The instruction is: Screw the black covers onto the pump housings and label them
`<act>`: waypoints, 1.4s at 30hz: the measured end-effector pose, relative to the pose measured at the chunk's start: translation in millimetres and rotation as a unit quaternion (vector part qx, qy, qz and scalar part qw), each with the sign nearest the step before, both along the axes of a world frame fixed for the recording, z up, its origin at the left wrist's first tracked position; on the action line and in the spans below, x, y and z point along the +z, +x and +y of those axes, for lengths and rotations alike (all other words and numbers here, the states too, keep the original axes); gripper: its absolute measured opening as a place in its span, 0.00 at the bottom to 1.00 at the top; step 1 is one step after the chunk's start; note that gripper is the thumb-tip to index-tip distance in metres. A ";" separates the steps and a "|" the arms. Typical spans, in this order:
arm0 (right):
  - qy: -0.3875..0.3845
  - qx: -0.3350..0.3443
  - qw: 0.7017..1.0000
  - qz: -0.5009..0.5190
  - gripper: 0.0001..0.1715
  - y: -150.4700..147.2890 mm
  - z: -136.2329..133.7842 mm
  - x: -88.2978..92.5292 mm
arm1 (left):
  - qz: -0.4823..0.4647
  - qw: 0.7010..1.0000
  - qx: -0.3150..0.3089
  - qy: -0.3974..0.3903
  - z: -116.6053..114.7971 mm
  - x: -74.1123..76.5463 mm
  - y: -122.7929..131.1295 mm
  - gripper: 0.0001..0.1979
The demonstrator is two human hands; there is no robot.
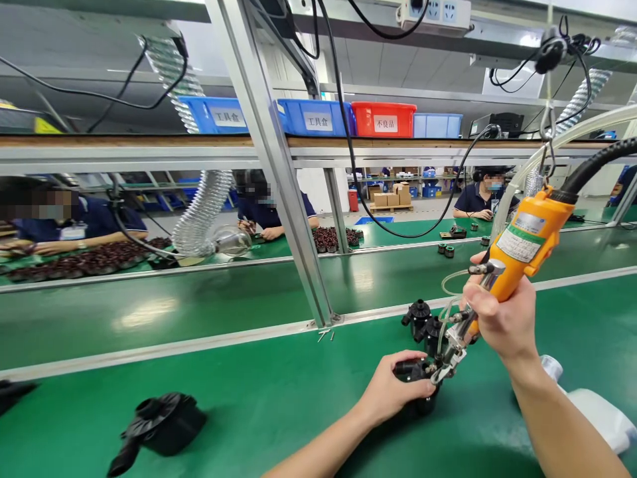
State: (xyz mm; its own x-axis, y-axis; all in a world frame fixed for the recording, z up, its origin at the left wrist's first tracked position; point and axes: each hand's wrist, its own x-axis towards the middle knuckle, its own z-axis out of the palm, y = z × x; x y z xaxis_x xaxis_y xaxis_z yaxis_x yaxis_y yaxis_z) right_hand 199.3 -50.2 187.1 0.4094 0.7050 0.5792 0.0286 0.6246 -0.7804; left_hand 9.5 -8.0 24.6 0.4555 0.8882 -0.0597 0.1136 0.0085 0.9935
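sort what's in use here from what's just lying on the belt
In use: orange screwdriver in right hand; black part under left hand.
Lying about: two black parts behind; large black housing; white bottle.

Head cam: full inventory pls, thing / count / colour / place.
black part: 1, black, near belt, under left hand
orange screwdriver: 1, orange, hung from above, tip at the black part
more black parts: about 2, black, just behind the held one
black housing: 1, black, near belt, lower left
loose screws: about 2, silver, by frame post foot
white container: 1, white, lower right
belt: green, runs across the foreground
bins: 4, three blue, one red, top shelf
dark parts: many, far bench, left
co-workers: 3, dark blue shirts, far side
left hand: grips the black part
right hand: grips the screwdriver
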 end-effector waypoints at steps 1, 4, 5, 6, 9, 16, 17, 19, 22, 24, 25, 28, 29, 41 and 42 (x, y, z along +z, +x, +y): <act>0.002 0.001 1.000 0.001 0.25 -1.0 -0.5 0.4 | -0.007 1.000 -0.005 -0.006 0.1 1.0 0.5 0.30; 0.003 0.000 1.000 -0.001 0.22 -3.4 -2.1 1.4 | -0.020 1.000 -0.014 -0.006 0.6 4.6 1.3 0.28; 0.003 -0.002 1.000 -0.002 0.22 -4.0 -2.8 1.8 | -0.023 1.000 -0.017 -0.007 0.8 5.4 1.3 0.27; 0.003 -0.004 1.000 -0.002 0.22 -4.3 -3.5 2.2 | -0.024 0.999 -0.020 -0.008 1.0 5.7 1.3 0.26; 0.006 -0.007 1.000 0.003 0.25 -3.6 -4.8 2.7 | -0.020 0.999 -0.024 -0.010 2.0 3.9 0.7 0.25; 0.003 -0.008 1.000 -0.019 0.23 -3.0 -0.2 -2.6 | -0.031 0.999 -0.034 -0.018 2.3 0.3 0.8 0.26; 0.003 -0.012 1.000 -0.024 0.22 -5.0 1.3 -3.8 | -0.033 0.999 -0.038 -0.018 1.9 1.5 1.1 0.26; -0.004 -0.018 0.999 -0.042 0.20 -10.1 4.5 -6.1 | -0.038 0.998 -0.049 -0.014 1.3 4.5 1.2 0.26; -0.023 -0.021 0.997 -0.075 0.18 -17.3 8.2 -8.5 | -0.041 0.997 -0.069 -0.011 0.9 8.1 0.3 0.25; -0.027 -0.021 0.996 -0.078 0.17 -19.9 9.3 -9.8 | -0.037 0.996 -0.075 -0.010 1.2 8.4 -0.8 0.26; -0.029 -0.019 0.996 -0.078 0.17 -20.7 9.4 -10.5 | -0.033 0.997 -0.074 -0.008 1.5 8.0 -1.2 0.26; -0.033 -0.011 0.996 -0.087 0.19 -22.9 9.1 -12.8 | -0.024 0.997 -0.074 -0.009 1.8 6.4 -1.5 0.27; -0.036 -0.011 0.995 -0.090 0.19 -24.0 8.9 -13.5 | -0.024 0.997 -0.076 -0.011 1.6 6.5 -1.3 0.28; 0.030 -0.102 0.994 -0.008 0.24 18.6 8.4 0.6 | 0.150 0.983 0.036 0.096 33.6 31.3 -35.6 0.33; 0.036 -0.115 0.993 -0.003 0.24 25.9 6.7 1.1 | 0.167 0.976 0.068 0.119 38.3 37.8 -43.3 0.36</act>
State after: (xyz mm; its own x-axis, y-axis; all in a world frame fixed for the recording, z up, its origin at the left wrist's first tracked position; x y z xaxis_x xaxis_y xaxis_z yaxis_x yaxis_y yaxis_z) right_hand 225.2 -43.4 188.2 0.5502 0.5511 0.6274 0.1814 0.6545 -0.7340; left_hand -33.8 30.3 62.5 0.3222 0.9462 0.0314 0.4449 -0.1806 0.8772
